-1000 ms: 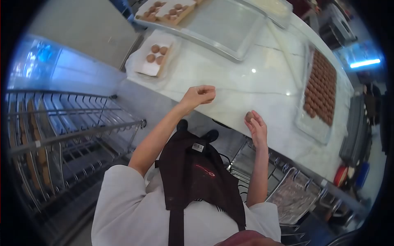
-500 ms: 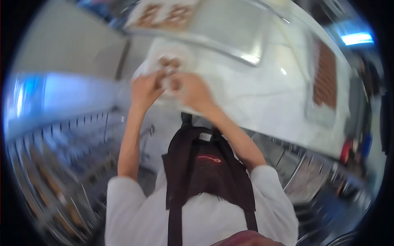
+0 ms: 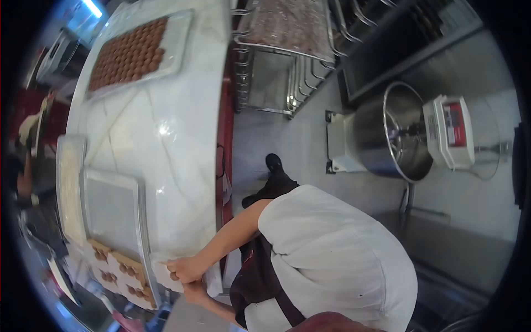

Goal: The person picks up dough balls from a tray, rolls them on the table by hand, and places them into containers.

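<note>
At the lower left, my right hand (image 3: 187, 269) is over the table's near edge, its fingers curled at a small brown ball (image 3: 173, 275). My left hand (image 3: 194, 291) is just below it, close against it, with its fingers mostly hidden. Under both hands lies a white sheet (image 3: 164, 271). Beside them, a tray carries white squares with small clusters of brown balls (image 3: 129, 270) on them. The balls look smooth and round, like dough or chocolate.
An empty-looking metal tray (image 3: 113, 205) and a long pale tray (image 3: 71, 188) lie on the white table (image 3: 182, 138). Rows of brown balls (image 3: 130, 52) fill a far tray. A wheeled rack (image 3: 287, 83) and a large mixer (image 3: 387, 133) stand on the floor. Another person's arm (image 3: 25, 180) is at far left.
My view has swung to the right, so the table and hands now appear at the left and the rack and mixer have come into view. My hands stay close together over the white sheet.
</note>
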The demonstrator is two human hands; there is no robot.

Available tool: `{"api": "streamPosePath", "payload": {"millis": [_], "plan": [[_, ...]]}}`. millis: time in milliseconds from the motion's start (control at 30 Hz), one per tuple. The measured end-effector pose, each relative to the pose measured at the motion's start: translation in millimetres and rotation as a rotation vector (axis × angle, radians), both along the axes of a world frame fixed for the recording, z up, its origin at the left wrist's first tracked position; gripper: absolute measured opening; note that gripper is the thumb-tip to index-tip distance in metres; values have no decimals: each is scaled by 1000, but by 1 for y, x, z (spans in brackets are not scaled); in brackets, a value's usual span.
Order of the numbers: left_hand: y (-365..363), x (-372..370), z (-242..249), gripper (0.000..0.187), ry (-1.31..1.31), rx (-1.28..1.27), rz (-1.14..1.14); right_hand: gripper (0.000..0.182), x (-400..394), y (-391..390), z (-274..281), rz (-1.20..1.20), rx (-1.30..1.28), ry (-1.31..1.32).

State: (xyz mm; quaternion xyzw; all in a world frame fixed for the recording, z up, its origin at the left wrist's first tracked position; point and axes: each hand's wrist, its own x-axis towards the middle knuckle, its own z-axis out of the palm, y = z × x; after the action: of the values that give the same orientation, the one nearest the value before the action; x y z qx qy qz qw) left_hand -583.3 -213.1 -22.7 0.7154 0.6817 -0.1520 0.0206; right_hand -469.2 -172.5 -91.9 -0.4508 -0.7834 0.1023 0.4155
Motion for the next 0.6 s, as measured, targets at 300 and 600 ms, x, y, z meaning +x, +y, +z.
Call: {"api": "streamPosePath", "payload": {"millis": [300, 600], "plan": [[-2, 11, 18, 41, -530, -161, -76, 18, 169, -52, 80, 24, -268, -141], [25, -11, -2, 21, -192, -69, -495, 18, 329, -183, 44, -72, -571, -91]]}}
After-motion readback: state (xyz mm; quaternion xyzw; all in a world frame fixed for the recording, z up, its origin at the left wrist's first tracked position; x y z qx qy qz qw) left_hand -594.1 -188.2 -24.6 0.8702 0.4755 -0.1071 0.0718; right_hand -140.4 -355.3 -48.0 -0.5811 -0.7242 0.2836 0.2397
